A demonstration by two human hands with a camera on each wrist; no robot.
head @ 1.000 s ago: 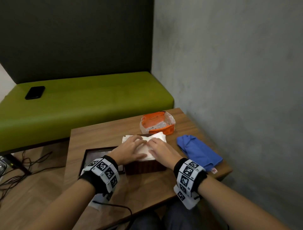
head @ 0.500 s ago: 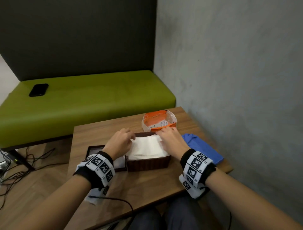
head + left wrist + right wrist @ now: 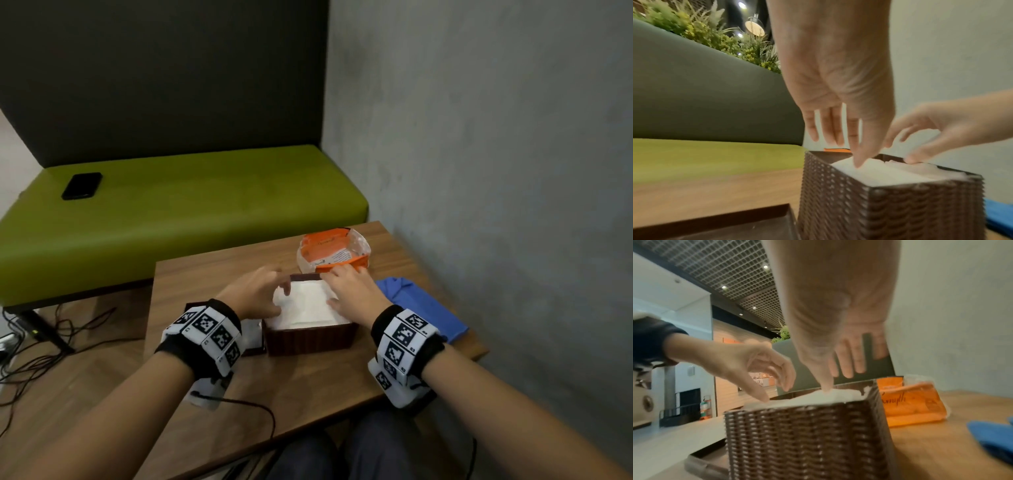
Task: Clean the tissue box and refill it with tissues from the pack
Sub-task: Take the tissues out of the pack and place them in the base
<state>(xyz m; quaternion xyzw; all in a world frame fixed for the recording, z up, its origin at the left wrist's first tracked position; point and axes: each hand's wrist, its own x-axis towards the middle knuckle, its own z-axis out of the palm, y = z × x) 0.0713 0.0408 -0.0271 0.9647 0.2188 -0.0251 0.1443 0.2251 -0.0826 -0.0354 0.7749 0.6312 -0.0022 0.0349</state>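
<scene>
A brown woven tissue box (image 3: 310, 339) (image 3: 890, 206) (image 3: 807, 439) stands lidless on the wooden table (image 3: 308, 387), filled to its rim with a white stack of tissues (image 3: 306, 305) (image 3: 879, 173) (image 3: 818, 396). My left hand (image 3: 255, 294) (image 3: 838, 91) hovers over the box's left edge with straight spread fingers, its thumb tip touching the stack. My right hand (image 3: 352, 294) (image 3: 836, 331) is over the right edge, fingers spread, thumb tip pressing the tissues. The orange tissue pack (image 3: 334, 253) (image 3: 910, 402) lies open behind the box.
The box's brown lid (image 3: 251, 334) (image 3: 715, 225) lies left of the box. A blue cloth (image 3: 418, 310) (image 3: 992, 439) is on the right near the concrete wall. A green bench (image 3: 171, 219) with a black phone (image 3: 82, 185) stands behind the table. Cables trail on the floor at left.
Both hands slid apart from the middle of the stack to the box's left and right edges, and the tissues now sit flat in the box.
</scene>
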